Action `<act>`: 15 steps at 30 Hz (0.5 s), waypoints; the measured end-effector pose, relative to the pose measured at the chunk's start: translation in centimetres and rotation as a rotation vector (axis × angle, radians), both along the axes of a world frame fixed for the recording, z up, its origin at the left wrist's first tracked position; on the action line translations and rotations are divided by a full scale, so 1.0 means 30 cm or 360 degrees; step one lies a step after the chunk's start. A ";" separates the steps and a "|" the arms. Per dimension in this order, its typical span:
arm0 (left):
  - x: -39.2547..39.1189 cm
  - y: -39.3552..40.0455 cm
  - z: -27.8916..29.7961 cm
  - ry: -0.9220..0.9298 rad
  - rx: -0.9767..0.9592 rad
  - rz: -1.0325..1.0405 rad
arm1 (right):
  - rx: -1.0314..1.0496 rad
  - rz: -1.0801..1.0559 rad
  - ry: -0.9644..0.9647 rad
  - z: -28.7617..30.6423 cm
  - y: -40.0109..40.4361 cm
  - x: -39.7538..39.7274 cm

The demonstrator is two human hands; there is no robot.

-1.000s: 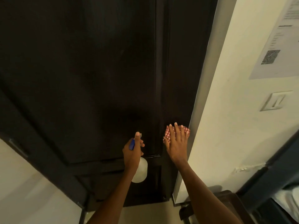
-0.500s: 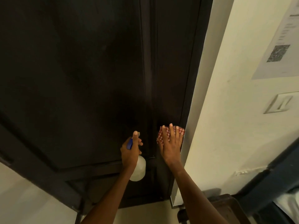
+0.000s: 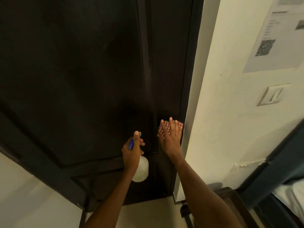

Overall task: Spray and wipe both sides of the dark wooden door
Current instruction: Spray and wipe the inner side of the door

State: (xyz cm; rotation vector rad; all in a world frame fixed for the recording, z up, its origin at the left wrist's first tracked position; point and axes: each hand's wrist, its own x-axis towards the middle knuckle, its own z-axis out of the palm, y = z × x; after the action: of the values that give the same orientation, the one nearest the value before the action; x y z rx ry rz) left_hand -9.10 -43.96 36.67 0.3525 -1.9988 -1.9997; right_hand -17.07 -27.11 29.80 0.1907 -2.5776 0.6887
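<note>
Nearest, the left hand (image 3: 132, 151) is curled round the neck of a spray bottle (image 3: 141, 168), forefinger up by the blue trigger; the bottle's long axis runs roughly upright, white body hanging down, nozzle aimed at the door. Just beyond, the right hand (image 3: 171, 137) lies flat, fingers straight, pressing a red checked cloth (image 3: 164, 128) against the dark wooden door (image 3: 82, 71) beside its right edge. Wiping looks to be the step in hand; next it likely calls for sweeping the cloth on across the tall panel, then the other side
</note>
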 end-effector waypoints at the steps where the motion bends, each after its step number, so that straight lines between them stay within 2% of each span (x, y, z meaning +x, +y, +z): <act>1: 0.025 -0.005 -0.002 -0.0002 0.0010 0.0004 | -0.0013 0.0016 0.0004 0.003 -0.002 0.008; 8: 0.161 -0.029 -0.012 -0.0035 0.0060 0.0058 | -0.0115 0.0116 0.0053 -0.026 0.031 0.087; 15: 0.227 0.023 -0.061 -0.0102 -0.0024 -0.0011 | -0.0398 0.0123 -0.0179 -0.171 0.106 0.303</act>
State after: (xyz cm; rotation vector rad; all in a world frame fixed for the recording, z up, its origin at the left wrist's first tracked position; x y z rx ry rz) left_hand -2.28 -43.26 34.83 0.4120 -2.0550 -2.0008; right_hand -7.98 -23.94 24.68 0.1753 -2.5696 1.0695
